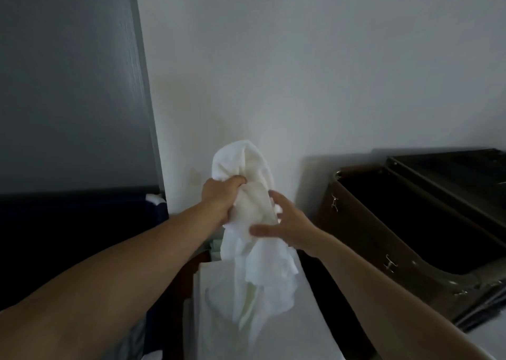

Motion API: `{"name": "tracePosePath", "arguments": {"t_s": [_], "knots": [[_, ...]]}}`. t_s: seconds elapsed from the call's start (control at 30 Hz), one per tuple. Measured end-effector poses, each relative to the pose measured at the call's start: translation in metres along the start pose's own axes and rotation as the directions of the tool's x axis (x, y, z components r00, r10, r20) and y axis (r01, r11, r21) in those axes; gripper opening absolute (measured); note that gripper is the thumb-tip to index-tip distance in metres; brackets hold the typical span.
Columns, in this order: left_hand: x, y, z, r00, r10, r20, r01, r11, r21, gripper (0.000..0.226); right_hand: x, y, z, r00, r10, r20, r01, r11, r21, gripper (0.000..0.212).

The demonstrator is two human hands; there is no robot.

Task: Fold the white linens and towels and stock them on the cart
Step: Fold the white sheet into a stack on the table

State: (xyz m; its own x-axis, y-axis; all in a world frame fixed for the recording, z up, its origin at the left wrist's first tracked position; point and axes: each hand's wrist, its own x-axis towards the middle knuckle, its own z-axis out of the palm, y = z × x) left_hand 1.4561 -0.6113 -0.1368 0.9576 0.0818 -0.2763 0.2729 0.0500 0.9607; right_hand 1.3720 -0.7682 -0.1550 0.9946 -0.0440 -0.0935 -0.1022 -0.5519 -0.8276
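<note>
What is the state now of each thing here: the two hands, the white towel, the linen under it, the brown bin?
Left hand: grips the towel in a fist.
Right hand: fingers spread, thumb against the towel, not gripping.
White towel: unfolded, bunched, held up, lower end hanging.
White linen: lying flat below.
Brown bin: open on top; inside too dark to tell.

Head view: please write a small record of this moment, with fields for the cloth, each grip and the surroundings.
cloth: white cloth, bunched, held up before the wall, its lower part hanging down
left grip: left grip grips the cloth's upper part in a fist
right grip: right grip has fingers spread, thumb against the cloth
below: flat white linen
right side: dark brown bin, its inside dark
</note>
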Motion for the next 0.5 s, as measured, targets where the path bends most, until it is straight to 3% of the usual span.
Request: {"name": "tracePosePath", "arguments": {"t_s": [0.1,0.23,0.3,0.43,0.5], "knots": [[0.002,-0.011,0.015,0.995,-0.097,-0.004,0.097,0.993,-0.063,0.048,0.001,0.034,0.003,0.996,0.046,0.07,-0.032,0.98,-0.197,0.108],[-0.001,-0.033,0.028,0.983,-0.186,0.011,0.185,0.982,0.034,0.048,0.017,0.064,-0.003,0.999,0.027,0.031,-0.015,0.943,-0.334,0.036],[-0.001,-0.043,0.025,0.977,-0.211,0.016,0.211,0.977,0.038,0.044,0.026,0.07,-0.015,1.0,0.023,0.014,-0.017,0.94,-0.34,0.013],[-0.003,-0.056,0.011,0.953,-0.301,0.031,0.299,0.953,0.052,0.041,0.036,0.073,-0.045,0.999,-0.031,0.023,0.038,0.924,-0.381,0.033],[-0.011,-0.057,0.007,0.946,-0.325,0.024,0.321,0.943,0.092,0.04,0.036,0.068,-0.047,0.995,-0.078,0.069,0.098,0.921,-0.376,0.033]]}}
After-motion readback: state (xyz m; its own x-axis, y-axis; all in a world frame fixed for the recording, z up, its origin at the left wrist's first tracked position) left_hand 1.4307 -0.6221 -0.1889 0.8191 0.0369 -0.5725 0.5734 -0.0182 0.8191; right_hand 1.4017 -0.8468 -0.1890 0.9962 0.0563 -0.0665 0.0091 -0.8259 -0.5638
